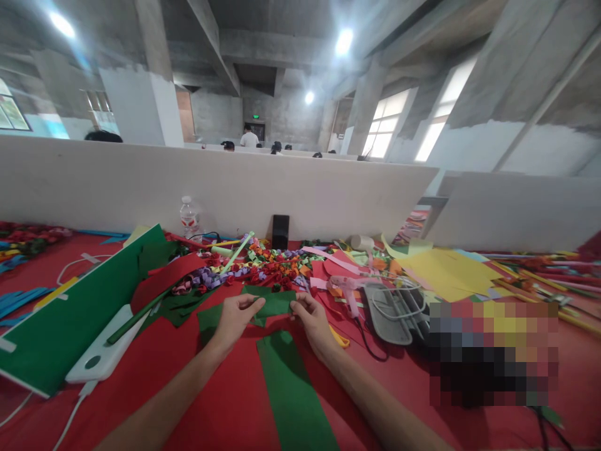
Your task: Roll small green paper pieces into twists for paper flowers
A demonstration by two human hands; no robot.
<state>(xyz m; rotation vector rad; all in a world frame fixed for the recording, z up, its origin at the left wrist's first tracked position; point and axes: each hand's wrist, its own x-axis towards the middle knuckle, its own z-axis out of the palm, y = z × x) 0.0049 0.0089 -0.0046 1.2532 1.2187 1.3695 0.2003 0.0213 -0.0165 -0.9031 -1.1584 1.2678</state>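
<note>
On the red counter (225, 404), a green board (89, 300) stands beside a white corded device (106, 352); left hand (236, 318) and right hand (310, 318) pinch a green paper piece (278, 305) before heaped curls (284, 267); rightward, a pink glue gun (348, 290) and yellow sheets (448, 274).

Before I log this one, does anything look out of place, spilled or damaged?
Mainly the pixelated patch on the right of the red table, odd because it hides what lies there. The coloured curls beyond the held green paper are scattered untidily, perhaps just work clutter. No clear damage or spill shows.
</note>
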